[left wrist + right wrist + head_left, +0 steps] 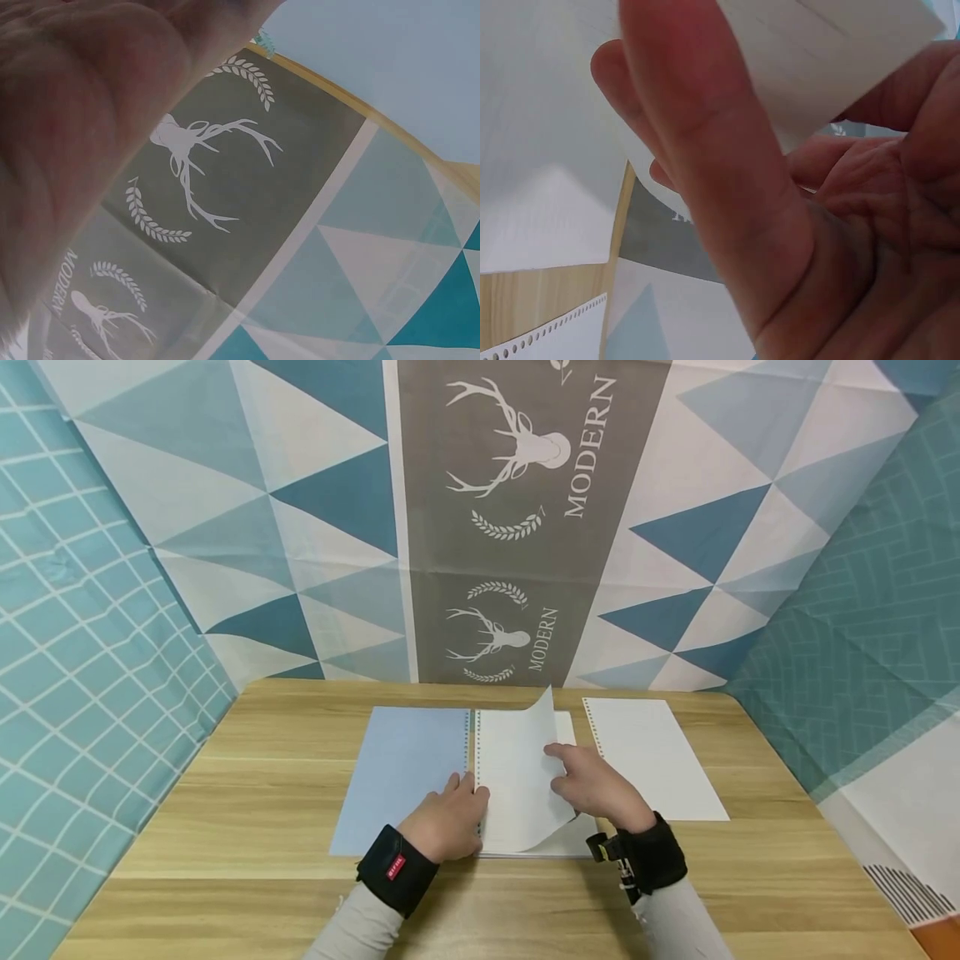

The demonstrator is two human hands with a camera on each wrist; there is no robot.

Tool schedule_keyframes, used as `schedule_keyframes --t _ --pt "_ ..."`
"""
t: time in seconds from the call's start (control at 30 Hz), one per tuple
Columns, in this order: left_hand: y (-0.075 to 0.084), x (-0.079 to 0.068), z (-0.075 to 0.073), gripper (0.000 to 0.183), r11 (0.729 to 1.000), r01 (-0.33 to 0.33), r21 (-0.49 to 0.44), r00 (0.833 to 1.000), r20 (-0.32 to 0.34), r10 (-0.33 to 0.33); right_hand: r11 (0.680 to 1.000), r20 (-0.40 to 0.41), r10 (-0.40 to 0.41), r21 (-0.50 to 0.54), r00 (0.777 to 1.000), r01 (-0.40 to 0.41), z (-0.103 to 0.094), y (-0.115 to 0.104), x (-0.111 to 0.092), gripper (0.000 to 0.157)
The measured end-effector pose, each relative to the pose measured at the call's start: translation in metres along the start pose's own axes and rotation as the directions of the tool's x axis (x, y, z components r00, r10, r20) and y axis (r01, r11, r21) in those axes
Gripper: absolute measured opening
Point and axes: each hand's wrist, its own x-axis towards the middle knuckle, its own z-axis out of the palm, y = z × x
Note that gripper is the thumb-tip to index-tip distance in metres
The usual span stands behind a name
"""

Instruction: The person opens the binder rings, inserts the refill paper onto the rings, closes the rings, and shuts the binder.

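Note:
A notebook lies open on the wooden table, its pale blue cover to the left of the white pages. My left hand rests on the binding, fingers forward and loosely bent over the holed inner edge. In the left wrist view, the palm fills the upper left. My right hand holds a page by its right side, between thumb and fingers. That page curls upward, baring part of the sheet beneath. In the right wrist view, the page's corner shows behind a large foreground digit.
A loose white sheet with a holed left edge lies right of the notebook. The wooden table extends on both sides. A patterned cloth with deer prints stands behind, and blue checked cloth hangs at the left.

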Motion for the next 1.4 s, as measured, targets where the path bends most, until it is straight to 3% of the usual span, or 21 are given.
schedule_keyframes --t 0.2,0.63,1.4 --pt "0.000 0.000 0.001 0.042 1.000 0.003 -0.002 1.000 0.000 -0.003 0.997 0.024 0.073 0.030 0.997 -0.074 0.001 0.005 0.003 0.053" --pt "0.001 0.000 0.000 0.034 1.000 -0.009 0.019 1.000 -0.020 0.009 0.991 0.041 0.135 0.012 0.990 -0.135 -0.004 0.028 0.007 0.047" --pt "0.001 0.000 -0.001 0.036 1.000 0.000 0.007 1.000 -0.006 0.000 0.989 0.061 0.143 -0.033 0.988 -0.142 -0.007 0.040 0.008 0.036"
